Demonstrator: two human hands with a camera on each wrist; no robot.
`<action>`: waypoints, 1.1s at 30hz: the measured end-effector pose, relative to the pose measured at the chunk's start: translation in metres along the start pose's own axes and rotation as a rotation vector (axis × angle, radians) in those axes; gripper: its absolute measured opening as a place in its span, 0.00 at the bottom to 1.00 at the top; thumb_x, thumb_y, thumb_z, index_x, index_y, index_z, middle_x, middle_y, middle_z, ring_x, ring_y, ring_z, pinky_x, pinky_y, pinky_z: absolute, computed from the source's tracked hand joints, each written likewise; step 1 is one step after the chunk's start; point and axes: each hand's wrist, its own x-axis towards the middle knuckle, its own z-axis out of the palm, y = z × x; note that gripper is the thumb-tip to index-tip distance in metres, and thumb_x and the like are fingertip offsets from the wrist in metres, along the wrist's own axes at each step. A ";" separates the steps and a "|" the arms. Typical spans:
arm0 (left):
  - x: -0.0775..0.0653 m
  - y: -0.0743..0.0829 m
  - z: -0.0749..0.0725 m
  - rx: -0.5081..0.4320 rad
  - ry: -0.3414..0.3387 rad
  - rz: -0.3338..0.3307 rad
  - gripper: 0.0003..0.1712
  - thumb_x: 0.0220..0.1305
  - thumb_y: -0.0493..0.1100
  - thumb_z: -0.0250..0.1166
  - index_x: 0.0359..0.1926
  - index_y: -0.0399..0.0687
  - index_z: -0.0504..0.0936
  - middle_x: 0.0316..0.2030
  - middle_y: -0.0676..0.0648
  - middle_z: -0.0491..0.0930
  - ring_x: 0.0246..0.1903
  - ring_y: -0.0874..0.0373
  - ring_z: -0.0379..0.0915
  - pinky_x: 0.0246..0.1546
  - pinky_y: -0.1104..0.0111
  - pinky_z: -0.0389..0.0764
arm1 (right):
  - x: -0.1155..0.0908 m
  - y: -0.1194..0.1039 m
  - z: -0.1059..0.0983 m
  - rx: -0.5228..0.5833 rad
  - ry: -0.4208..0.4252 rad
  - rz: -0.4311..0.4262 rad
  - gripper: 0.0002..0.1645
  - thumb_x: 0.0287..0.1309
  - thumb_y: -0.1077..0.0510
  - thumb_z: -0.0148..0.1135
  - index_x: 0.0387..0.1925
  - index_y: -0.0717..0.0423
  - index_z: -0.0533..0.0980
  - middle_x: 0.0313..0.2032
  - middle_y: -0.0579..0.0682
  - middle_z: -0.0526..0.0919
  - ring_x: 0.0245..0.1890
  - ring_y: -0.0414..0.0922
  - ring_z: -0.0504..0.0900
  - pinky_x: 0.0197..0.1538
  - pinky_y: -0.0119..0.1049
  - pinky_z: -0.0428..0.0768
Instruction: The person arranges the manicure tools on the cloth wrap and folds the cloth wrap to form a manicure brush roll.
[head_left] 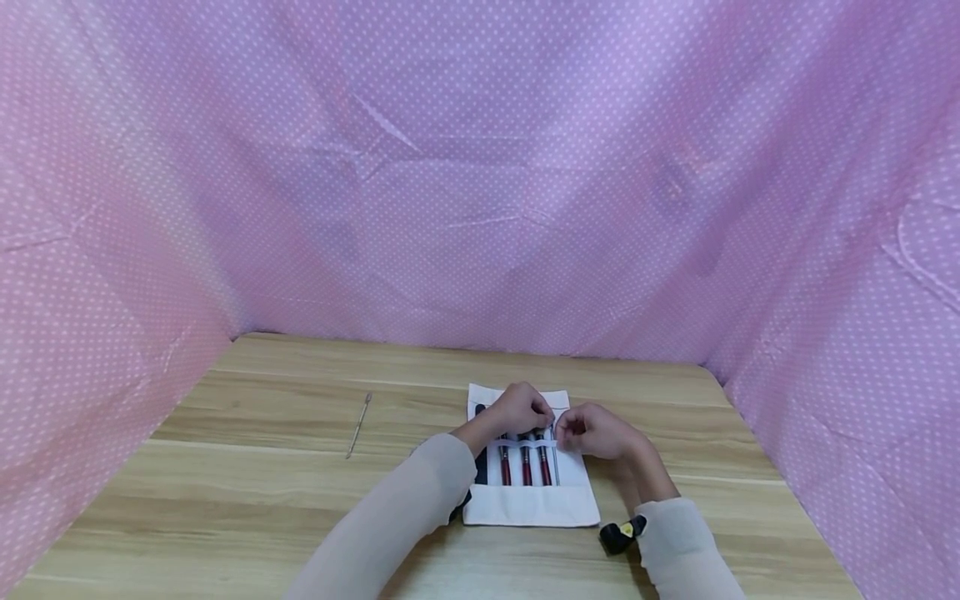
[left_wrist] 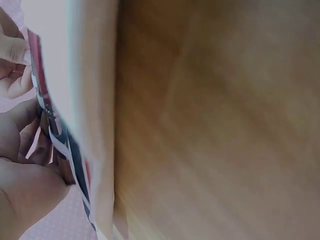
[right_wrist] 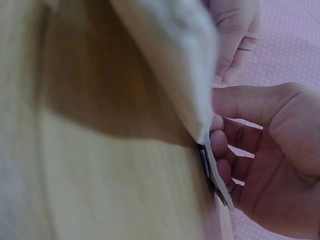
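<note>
White cloth brush roll (head_left: 531, 505) lies unfolded on the wood-grain table (head_left: 262, 467), right of centre in the head view. Three red-handled brushes (head_left: 527, 473) stand side by side in it, lower ends in the bottom pocket, a white strap (head_left: 510, 443) across them. Slim metal tool (head_left: 557, 471) to their right; black item (head_left: 482, 468) along the left side, partly behind the forearm.

Left hand (head_left: 519, 408): over the upper part of the roll, fingers bent, close to the brush heads; cannot tell whether anything is pinched. Right hand (head_left: 596, 431): at the roll's right edge, fingers bent, fingertips against the cloth in the right wrist view; hold on it cannot be told.

Second slim metal tool (head_left: 359, 427) on the table, well left of the roll. Pink dotted curtain (head_left: 480, 208) behind and at both sides.
</note>
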 end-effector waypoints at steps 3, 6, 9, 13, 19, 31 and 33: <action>-0.001 -0.003 -0.007 0.032 0.013 0.049 0.05 0.68 0.39 0.69 0.37 0.48 0.92 0.34 0.55 0.88 0.35 0.65 0.77 0.42 0.71 0.79 | 0.000 0.000 0.000 0.006 -0.004 -0.004 0.06 0.64 0.68 0.65 0.32 0.57 0.82 0.29 0.46 0.81 0.30 0.39 0.74 0.33 0.29 0.73; -0.005 -0.010 -0.022 0.051 0.045 0.118 0.06 0.69 0.39 0.68 0.40 0.45 0.91 0.37 0.52 0.89 0.37 0.64 0.80 0.43 0.70 0.80 | 0.000 0.000 0.000 0.010 -0.003 -0.013 0.06 0.63 0.69 0.65 0.31 0.58 0.82 0.28 0.47 0.80 0.29 0.39 0.74 0.32 0.29 0.72; -0.014 -0.021 -0.046 0.056 0.073 0.157 0.07 0.70 0.38 0.67 0.42 0.42 0.90 0.38 0.50 0.89 0.38 0.62 0.81 0.44 0.69 0.82 | 0.001 -0.002 0.001 0.012 0.000 -0.008 0.07 0.63 0.70 0.65 0.31 0.57 0.82 0.27 0.47 0.79 0.28 0.39 0.73 0.32 0.29 0.72; -0.034 -0.041 -0.082 0.056 0.128 0.127 0.05 0.69 0.36 0.66 0.41 0.41 0.88 0.36 0.50 0.87 0.38 0.60 0.81 0.43 0.67 0.83 | 0.001 -0.003 0.002 0.011 -0.002 0.010 0.08 0.63 0.70 0.64 0.31 0.57 0.82 0.28 0.47 0.78 0.29 0.40 0.73 0.32 0.29 0.72; -0.065 -0.077 -0.135 0.111 0.196 0.080 0.05 0.67 0.33 0.66 0.41 0.36 0.87 0.35 0.47 0.87 0.38 0.56 0.82 0.45 0.61 0.84 | 0.000 -0.003 0.001 0.002 0.008 0.021 0.08 0.63 0.70 0.63 0.32 0.56 0.82 0.30 0.48 0.80 0.31 0.42 0.74 0.34 0.30 0.72; -0.129 -0.138 -0.178 0.106 0.219 -0.049 0.10 0.61 0.30 0.70 0.43 0.32 0.81 0.35 0.45 0.80 0.37 0.54 0.76 0.39 0.68 0.81 | 0.002 -0.002 0.001 0.004 0.001 0.028 0.08 0.64 0.70 0.64 0.31 0.56 0.82 0.28 0.45 0.79 0.30 0.40 0.73 0.33 0.29 0.72; -0.135 -0.142 -0.179 0.118 0.220 -0.037 0.13 0.60 0.30 0.71 0.44 0.31 0.80 0.35 0.44 0.79 0.36 0.55 0.75 0.38 0.70 0.80 | 0.002 -0.003 0.002 0.005 0.004 0.033 0.07 0.64 0.69 0.64 0.32 0.56 0.82 0.29 0.46 0.79 0.31 0.41 0.74 0.33 0.29 0.72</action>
